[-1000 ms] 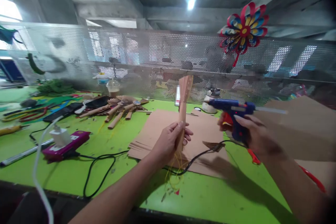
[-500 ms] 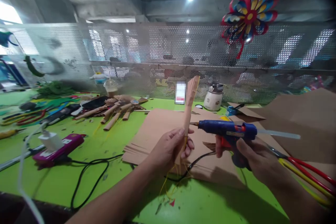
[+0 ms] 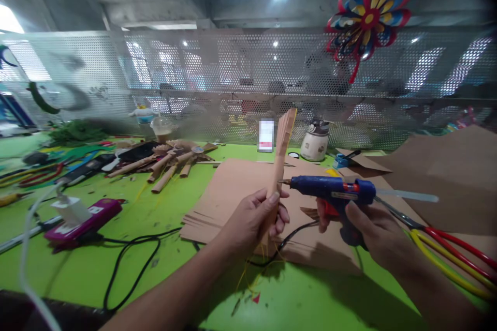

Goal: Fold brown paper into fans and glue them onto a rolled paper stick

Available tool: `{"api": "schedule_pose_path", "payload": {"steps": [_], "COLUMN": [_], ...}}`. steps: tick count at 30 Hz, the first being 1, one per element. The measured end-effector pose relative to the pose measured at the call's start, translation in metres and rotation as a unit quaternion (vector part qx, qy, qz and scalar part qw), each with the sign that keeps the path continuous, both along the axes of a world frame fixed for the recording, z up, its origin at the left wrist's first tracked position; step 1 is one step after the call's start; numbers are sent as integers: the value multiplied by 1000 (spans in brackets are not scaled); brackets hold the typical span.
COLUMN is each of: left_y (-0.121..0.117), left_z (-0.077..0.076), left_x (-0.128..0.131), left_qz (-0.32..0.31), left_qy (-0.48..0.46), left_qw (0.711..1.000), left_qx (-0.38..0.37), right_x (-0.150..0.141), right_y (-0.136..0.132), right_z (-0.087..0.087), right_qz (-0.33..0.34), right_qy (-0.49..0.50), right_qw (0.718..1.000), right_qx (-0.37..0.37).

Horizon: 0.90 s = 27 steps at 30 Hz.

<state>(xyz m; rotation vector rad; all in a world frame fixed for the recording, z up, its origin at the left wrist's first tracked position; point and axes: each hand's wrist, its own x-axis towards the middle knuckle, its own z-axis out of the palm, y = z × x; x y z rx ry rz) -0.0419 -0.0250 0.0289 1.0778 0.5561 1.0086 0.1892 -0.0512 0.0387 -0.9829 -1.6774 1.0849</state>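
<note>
My left hand point(image 3: 264, 217) is closed around a folded strip of brown kraft paper point(image 3: 282, 150), held upright with its top end fanned into layers. Thin yellow strings point(image 3: 248, 274) hang below that hand. In my right hand point(image 3: 365, 227) is a blue hot glue gun point(image 3: 334, 187), gripped by its handle, with a clear glue stick point(image 3: 407, 195) poking out of its back. The gun's nozzle points left and is at the edge of the paper strip; whether it touches, I cannot tell. Large kraft paper sheets point(image 3: 233, 181) lie beneath both hands.
Scissors with red and yellow handles point(image 3: 446, 248) lie by my right forearm. A purple power strip point(image 3: 85, 225) with a black cord sits at left. Rolled paper pieces point(image 3: 171, 163), a white bottle point(image 3: 314, 142) and a phone point(image 3: 266, 135) stand or lie farther back, before a perforated metal screen point(image 3: 225, 72).
The glue gun has shifted very slightly left with my right hand. My left hand keeps the paper strip in nearly the same place. The view has moved a little.
</note>
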Motion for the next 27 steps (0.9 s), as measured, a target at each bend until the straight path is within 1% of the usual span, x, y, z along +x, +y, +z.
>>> {"api": "schedule_pose_path", "payload": {"steps": [3, 9, 19, 23, 27], "left_y": [0, 0, -2, -2, -2], "left_z": [-2, -3, -2, -2, -2], "left_x": [1, 1, 0, 0, 0], "left_qz": [-4, -7, -12, -8, -8], "left_qy": [-1, 4, 7, 11, 19], "left_qw": [1000, 1000, 1000, 1000, 1000], "left_qx": [4, 1, -9, -1, -5], "right_x": [-2, -5, -6, -6, -5], "right_y": [1, 2, -2, -2, -2], "right_z": [0, 2, 3, 3, 4], "right_qz": [21, 27, -5, -23, -28], "right_qy": [13, 25, -11, -16, -30], "right_qw": [1000, 999, 1000, 999, 999], "right_qx": [-5, 9, 24, 29, 29]}}
